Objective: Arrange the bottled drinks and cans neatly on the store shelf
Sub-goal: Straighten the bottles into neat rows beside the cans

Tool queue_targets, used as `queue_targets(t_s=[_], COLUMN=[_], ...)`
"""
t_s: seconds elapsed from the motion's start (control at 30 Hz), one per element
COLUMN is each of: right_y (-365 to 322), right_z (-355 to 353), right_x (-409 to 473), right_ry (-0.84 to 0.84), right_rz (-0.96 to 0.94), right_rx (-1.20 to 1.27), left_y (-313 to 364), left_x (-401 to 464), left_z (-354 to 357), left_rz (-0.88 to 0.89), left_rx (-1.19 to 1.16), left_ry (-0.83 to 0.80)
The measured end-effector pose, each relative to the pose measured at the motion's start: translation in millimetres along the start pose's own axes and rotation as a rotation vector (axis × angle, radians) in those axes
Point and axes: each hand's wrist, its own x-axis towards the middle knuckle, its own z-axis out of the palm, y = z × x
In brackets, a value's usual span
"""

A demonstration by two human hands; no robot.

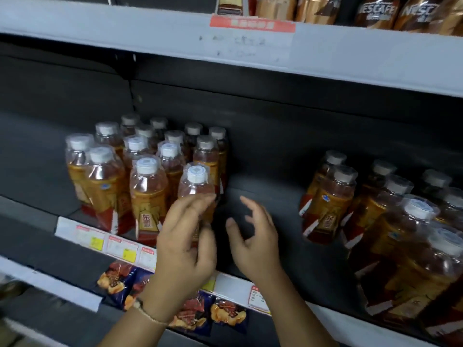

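Several amber tea bottles with white caps stand in rows on the dark shelf point(263, 194) at the left. My left hand point(185, 241) grips the front right bottle point(196, 186) of that group around its body, near the shelf's front edge. My right hand point(253, 236) hovers just to the right of that bottle with fingers spread, holding nothing. A second group of the same bottles point(328, 204) stands further right, reaching to the frame's right edge.
A bare gap of shelf lies between the two bottle groups. Price tags point(120, 246) line the shelf's front strip. Snack bags point(117, 281) sit on the shelf below. Coffee bottles point(378, 11) stand on the shelf above.
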Motion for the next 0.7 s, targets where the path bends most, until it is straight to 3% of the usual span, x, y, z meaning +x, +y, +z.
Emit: queue_targets(t_s=[0.13,0.23,0.47,0.7], right_y=[-1.3,0.2,4.3,8.9], right_z=[30.1,42.6,41.3,-15.5], right_x=[2.8,4.9,3.3,-7.9], right_ry=[-0.317,-0.432,-0.407,-0.384], right_rz=[0.170,0.252,0.355,0.378], right_rx=[0.114,0.142,0.097,0.082], left_y=[-24.3,-37.3,-52.4,-37.8], left_x=[-12.6,-26.1,-48.0,-35.1], left_z=[-19.3,-22.3,-14.6,17.0], left_rz=[-0.131,-0.220,-0.412,-0.569], left_rx=[0.019,-0.010,-0.035,-0.164], left_ry=[-0.003,-0.071,-0.213,-0.409])
